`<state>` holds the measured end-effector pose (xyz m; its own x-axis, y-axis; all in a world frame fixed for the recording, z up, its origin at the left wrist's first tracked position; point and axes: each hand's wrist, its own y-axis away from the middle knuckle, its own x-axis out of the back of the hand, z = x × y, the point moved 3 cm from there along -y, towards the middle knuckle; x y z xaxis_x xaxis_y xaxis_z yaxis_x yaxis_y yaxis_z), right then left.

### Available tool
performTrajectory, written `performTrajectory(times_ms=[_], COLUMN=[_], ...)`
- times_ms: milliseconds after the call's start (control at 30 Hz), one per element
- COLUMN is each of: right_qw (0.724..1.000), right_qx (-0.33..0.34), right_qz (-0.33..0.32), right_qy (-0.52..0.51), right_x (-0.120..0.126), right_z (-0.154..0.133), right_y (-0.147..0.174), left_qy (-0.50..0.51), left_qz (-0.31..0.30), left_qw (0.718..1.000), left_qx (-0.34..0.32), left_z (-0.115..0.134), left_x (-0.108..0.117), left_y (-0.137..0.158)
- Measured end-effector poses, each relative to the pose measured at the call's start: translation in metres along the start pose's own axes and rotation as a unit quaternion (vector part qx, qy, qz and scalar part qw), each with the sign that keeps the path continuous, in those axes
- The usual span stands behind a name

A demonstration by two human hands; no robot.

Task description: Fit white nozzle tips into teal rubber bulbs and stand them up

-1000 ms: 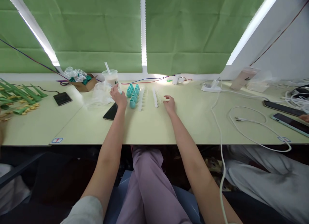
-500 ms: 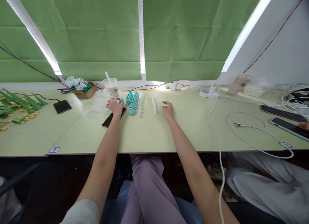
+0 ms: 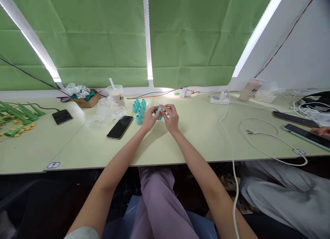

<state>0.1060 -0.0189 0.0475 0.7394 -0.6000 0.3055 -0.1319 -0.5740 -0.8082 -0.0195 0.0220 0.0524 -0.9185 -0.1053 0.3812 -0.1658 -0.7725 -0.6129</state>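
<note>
My left hand (image 3: 149, 119) is closed around a small teal vase-shaped piece (image 3: 159, 111), held over the middle of the table. My right hand (image 3: 171, 118) meets it from the other side, its thumb and fingers closed on the same piece. Whether a smaller part is pinched there too, I cannot make out. Just left of my hands, several more teal vase-shaped pieces (image 3: 139, 119) stand in rows, narrow necks upward. The white toothed strips beside them are mostly hidden behind my hands.
A black phone (image 3: 120, 127) lies left of my forearms, with a plastic bag (image 3: 107, 110) and lidded drink cup (image 3: 116, 94) behind. A cardboard box (image 3: 89, 100) and green plastic stems (image 3: 18, 115) are farther left. To the right run a power strip (image 3: 219, 100) and white cables (image 3: 257, 119); a co-worker's hand (image 3: 321, 131) touches a phone.
My left hand has come from beside the cup to the middle with a teal vase-shaped piece. My right hand has moved left and closed on it. The black phone is uncovered.
</note>
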Motion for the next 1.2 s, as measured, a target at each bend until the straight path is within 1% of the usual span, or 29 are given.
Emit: performTrajectory(times_ms=[100,200,267,367,433,700,833,933,1067,1200], right_qw=[0.999,0.996,0.993,0.988,0.983,0.957,0.953,0.957,0.969,0.980], right_qx=[-0.017,-0.032,-0.031,-0.013,0.008,0.064,0.087,0.085,0.051,-0.009], right_qz=[0.018,0.031,0.033,0.033,0.030,-0.011,-0.047,-0.060,-0.044,-0.009], right_qy=[0.033,0.082,0.111,0.152,0.179,0.282,0.286,0.270,0.236,0.196], right_x=[0.002,0.004,0.006,0.008,0.008,0.006,0.005,0.004,0.000,0.001], right_z=[0.007,0.012,0.012,0.014,0.015,0.021,0.025,0.027,0.025,0.028], right_y=[-0.003,-0.004,-0.004,-0.003,-0.002,-0.003,-0.005,-0.006,-0.005,-0.007], left_qy=[0.011,0.015,0.012,0.002,-0.017,-0.145,-0.189,-0.200,-0.207,-0.201], left_qz=[-0.028,-0.043,-0.057,-0.073,-0.073,-0.075,-0.081,-0.081,-0.074,-0.063], left_qw=[0.999,0.998,0.998,0.997,0.997,0.986,0.978,0.976,0.975,0.976], left_qx=[0.028,0.036,0.039,0.036,0.028,-0.018,-0.032,-0.028,-0.034,-0.046], left_z=[-0.003,-0.002,-0.002,-0.002,-0.002,0.007,0.004,0.001,0.006,0.011], left_x=[-0.006,-0.006,-0.007,-0.009,-0.010,-0.009,-0.009,-0.005,0.000,0.003], left_y=[0.004,0.005,0.005,0.006,0.007,0.011,0.010,0.008,0.005,0.005])
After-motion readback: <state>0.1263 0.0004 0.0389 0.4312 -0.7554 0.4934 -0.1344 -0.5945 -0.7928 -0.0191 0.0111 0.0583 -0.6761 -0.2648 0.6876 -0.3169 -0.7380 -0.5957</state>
